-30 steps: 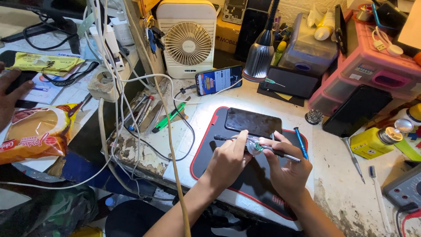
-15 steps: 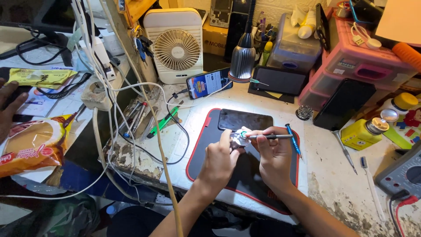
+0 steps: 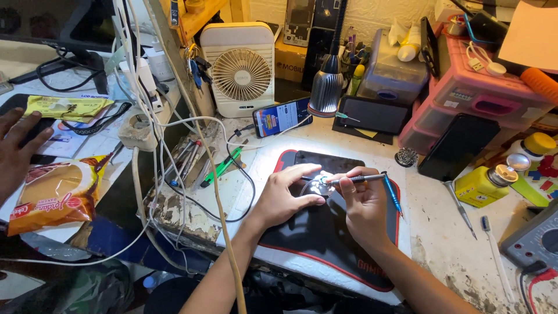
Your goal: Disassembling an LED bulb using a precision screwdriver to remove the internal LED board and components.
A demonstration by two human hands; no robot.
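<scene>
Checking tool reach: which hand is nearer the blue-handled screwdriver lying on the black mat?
Right. The right hand sits directly beside the blue-handled screwdriver, almost touching; the left hand is farther left across the black mat.

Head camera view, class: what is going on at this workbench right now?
A person sits at a cluttered bench and works on a small round shiny part lit by a desk lamp. The left hand steadies the part on a black mat with red edging. The right hand holds a slim tool level, its tip at the part. Another person's hand rests at the far left, beside a snack packet.
</scene>
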